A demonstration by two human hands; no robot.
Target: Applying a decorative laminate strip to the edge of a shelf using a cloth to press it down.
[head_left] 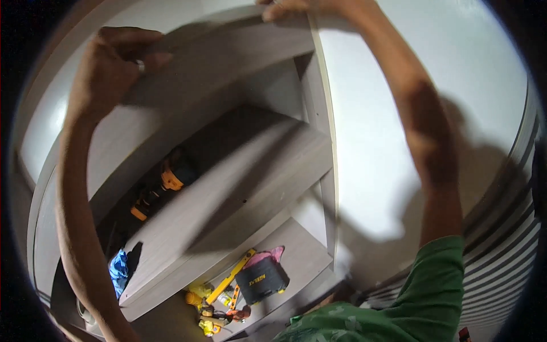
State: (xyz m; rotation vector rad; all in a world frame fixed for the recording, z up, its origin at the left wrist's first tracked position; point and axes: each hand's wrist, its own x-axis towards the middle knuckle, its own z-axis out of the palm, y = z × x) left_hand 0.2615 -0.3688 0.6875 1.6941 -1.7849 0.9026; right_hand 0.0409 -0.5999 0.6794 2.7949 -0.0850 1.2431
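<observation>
Up at the top left, my left hand (108, 71) is closed on the edge of a grey wood-grain board (228, 54) of a shelf unit. Its fingers lie along the upper edge and its thumb is against the face; a ring shows on one finger. My right hand (310, 7), partly cut off by the top of the picture, has its bent fingers at the same board's upper edge, farther right. Both arms are raised. Below the board, an orange and black cordless drill (171, 176) lies on a shelf (245, 154), partly in shadow.
A blue crumpled cloth or bag (118, 271) sits at the shelf's near left. On a lower shelf (305, 245) are a black tool case (262, 280), a yellow spirit level (228, 279), a pink cloth (276, 253) and several small tools. A white wall (364, 142) adjoins the right side.
</observation>
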